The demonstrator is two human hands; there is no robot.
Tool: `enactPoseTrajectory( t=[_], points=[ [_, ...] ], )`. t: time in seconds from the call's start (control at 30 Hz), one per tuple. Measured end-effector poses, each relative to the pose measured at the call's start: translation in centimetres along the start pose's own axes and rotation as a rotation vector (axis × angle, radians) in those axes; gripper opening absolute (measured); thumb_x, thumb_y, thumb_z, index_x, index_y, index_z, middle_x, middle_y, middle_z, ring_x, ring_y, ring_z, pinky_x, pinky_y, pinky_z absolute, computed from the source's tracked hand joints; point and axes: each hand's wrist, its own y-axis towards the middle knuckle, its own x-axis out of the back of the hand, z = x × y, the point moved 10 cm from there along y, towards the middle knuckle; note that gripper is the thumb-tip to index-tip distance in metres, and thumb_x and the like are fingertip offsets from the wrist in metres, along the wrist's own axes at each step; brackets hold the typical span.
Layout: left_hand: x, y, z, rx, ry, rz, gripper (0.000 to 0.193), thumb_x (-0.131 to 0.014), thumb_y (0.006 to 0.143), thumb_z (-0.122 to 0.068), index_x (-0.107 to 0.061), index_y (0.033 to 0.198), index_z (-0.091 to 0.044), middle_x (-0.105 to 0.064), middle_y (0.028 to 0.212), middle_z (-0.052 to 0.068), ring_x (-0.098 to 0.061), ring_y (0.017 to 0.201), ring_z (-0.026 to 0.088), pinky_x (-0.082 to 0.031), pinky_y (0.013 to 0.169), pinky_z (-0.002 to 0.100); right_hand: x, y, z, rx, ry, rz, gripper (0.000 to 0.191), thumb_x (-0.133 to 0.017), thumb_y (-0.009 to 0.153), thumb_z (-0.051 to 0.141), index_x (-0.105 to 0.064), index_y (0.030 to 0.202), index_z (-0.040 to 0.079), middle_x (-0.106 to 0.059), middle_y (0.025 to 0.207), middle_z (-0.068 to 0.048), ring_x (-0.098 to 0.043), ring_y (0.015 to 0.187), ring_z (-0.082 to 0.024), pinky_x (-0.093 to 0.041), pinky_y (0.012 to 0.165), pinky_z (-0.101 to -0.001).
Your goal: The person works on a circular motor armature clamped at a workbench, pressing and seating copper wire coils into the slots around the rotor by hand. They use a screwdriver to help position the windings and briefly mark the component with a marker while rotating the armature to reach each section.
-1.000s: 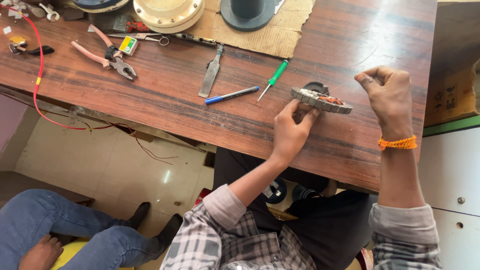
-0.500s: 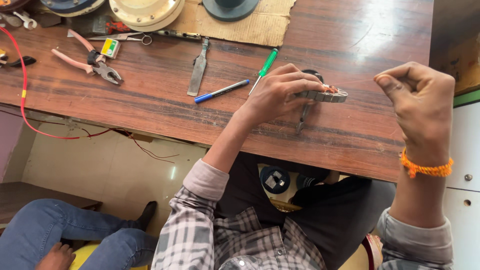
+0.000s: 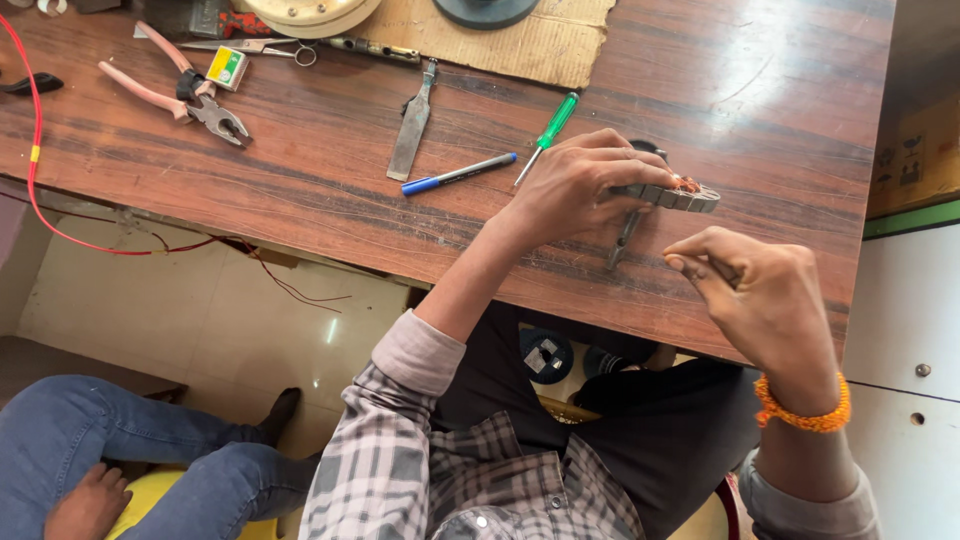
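My left hand (image 3: 580, 185) grips a grey ring-shaped motor stator (image 3: 680, 195) with copper winding, holding it just above the brown wooden table (image 3: 300, 170). My right hand (image 3: 765, 300) is below and right of the stator, near the table's front edge, fingers pinched together on what looks like a thin wire too fine to see. An orange band circles that wrist. A slim metal tool (image 3: 625, 235) lies on the table under the stator.
On the table lie a green screwdriver (image 3: 548, 130), a blue pen (image 3: 458, 173), a flat chisel (image 3: 412, 125), pink-handled pliers (image 3: 180, 95), scissors (image 3: 250, 45), a red wire (image 3: 35, 160) and cardboard (image 3: 510, 40). Another person's legs (image 3: 110, 450) are at bottom left.
My left hand has closed over the stator and pressed it lower toward the table. My right hand came down from the upper right to just below the stator.
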Motion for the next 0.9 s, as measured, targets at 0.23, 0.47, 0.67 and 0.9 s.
enactPoseTrajectory(
  t=[0.23, 0.47, 0.67, 0.9],
  points=[
    [0.2, 0.0, 0.1, -0.003, -0.016, 0.011, 0.041, -0.082, 0.082, -0.034, -0.072, 0.121, -0.038, -0.075, 0.112, -0.016, -0.066, 0.097, 0.008, -0.059, 0.087, 0.024, 0.0, 0.0, 0.4, 0.072, 0.157, -0.002, 0.012, -0.072, 0.092, 0.005, -0.077, 0.103, 0.006, -0.079, 0.089, -0.008, -0.071, 0.075, -0.007, -0.054, 0.064, -0.0247],
    [-0.3, 0.0, 0.5, 0.014, 0.05, 0.01, 0.042, -0.081, 0.078, -0.041, -0.073, 0.119, -0.041, -0.076, 0.106, -0.016, -0.065, 0.088, 0.007, -0.059, 0.078, 0.022, -2.3, -0.3, 0.1, 0.177, -0.228, -0.058, 0.008, -0.073, 0.094, 0.015, -0.078, 0.1, 0.013, -0.073, 0.077, -0.012, -0.071, 0.067, -0.023, -0.052, 0.06, -0.0359],
    [-0.1, -0.2, 0.7, 0.002, 0.06, 0.011, 0.04, -0.079, 0.081, -0.042, -0.072, 0.121, -0.04, -0.076, 0.102, -0.015, -0.068, 0.089, 0.007, -0.059, 0.077, 0.023, -5.3, -0.6, -0.5, 0.32, -0.388, -0.173, 0.007, -0.069, 0.097, 0.015, -0.075, 0.099, 0.014, -0.071, 0.072, -0.009, -0.067, 0.061, -0.027, -0.049, 0.056, -0.0403],
    [0.5, -0.8, -0.2, -0.08, 0.113, -0.086, 0.043, -0.077, 0.086, -0.04, -0.066, 0.127, -0.043, -0.076, 0.109, -0.013, -0.069, 0.097, 0.008, -0.06, 0.085, 0.023, -7.9, 0.3, -1.3, 0.37, -0.218, -0.146, 0.01, -0.069, 0.095, 0.012, -0.077, 0.101, 0.013, -0.068, 0.067, -0.01, -0.068, 0.058, -0.026, -0.052, 0.058, -0.0395]
  ],
)
